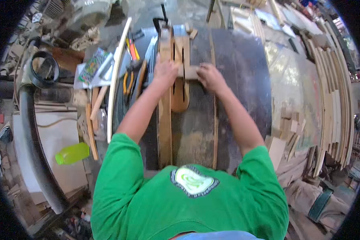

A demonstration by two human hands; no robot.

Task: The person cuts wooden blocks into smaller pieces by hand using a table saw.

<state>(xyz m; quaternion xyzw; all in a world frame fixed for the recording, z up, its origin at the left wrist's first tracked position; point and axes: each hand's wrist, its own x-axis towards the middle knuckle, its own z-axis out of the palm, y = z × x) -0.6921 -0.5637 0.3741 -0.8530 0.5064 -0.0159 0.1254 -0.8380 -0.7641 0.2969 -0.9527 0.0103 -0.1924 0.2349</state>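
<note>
A short pale wooden block (191,72) lies crosswise over a slotted wooden insert (180,105) in the dark saw table. My right hand (213,79) has its fingers closed round the block's right end. At the block's left end, my left hand (165,73) is closed, its fingertips pressed to the wood and partly hidden. That hand rests against a long wooden fence (164,120) running front to back. Dark slots show in the insert, in front of and behind the block.
Left of the fence lie orange-handled pliers (128,83), other hand tools and a long pale strip (119,76). A black clamp (161,21) stands at the fence's far end. A green bottle (73,153) lies left; wood offcuts (287,127) and stacked boards (335,108) are right.
</note>
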